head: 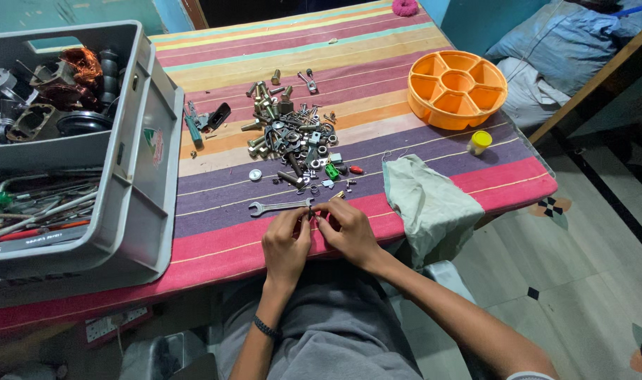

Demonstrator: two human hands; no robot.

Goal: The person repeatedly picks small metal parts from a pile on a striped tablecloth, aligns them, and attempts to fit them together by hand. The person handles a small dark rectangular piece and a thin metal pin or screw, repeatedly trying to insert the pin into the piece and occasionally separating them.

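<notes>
I am pinching a tiny metal part [314,215] between left hand [287,241] and right hand [347,231]; light, stiff, slippery, so I am gripping its edges.

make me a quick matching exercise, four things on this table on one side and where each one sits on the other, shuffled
Things:
1. orange divided tray
2. grey crate
3. pale green cloth
4. wrench

Places:
A. just beyond the fingertips of both hands
B. left end of the table, full of tools and metal parts
C. draped over the near edge, right of the hands
D. far right corner area, compartments empty

Pairs: 1-D, 2-B, 3-C, 4-A
</notes>
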